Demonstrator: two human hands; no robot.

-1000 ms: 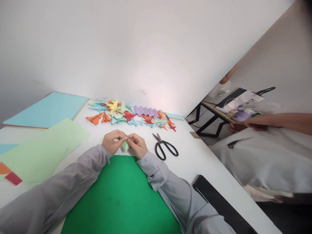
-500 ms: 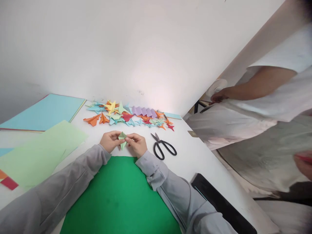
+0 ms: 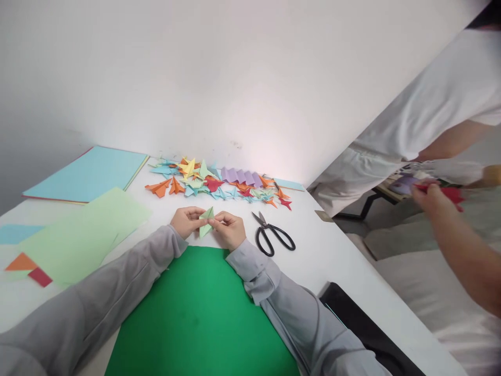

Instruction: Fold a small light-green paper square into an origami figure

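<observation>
Over the white flat desk (image 3: 324,253), just beyond the large green rectangular sheet (image 3: 207,308); small pale-green folded-paper piece (image 3: 206,224); left hand (image 3: 187,222), grip pinching its left side; right hand (image 3: 231,228), grip pinching its right side; black-handled metal scissors (image 3: 282,237) beside right hand; multicoloured folded-paper figures (image 3: 213,185) farther back

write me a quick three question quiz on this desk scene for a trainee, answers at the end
1. True or false: the left hand and the right hand both hold the folded pale green paper.

2. What colour is the large sheet between the grey sleeves?
a) purple
b) green
c) orange

3. Fill in: right of the right hand, a pair of ____ lies on the table.

Key: 1. true; 2. b; 3. scissors
</observation>
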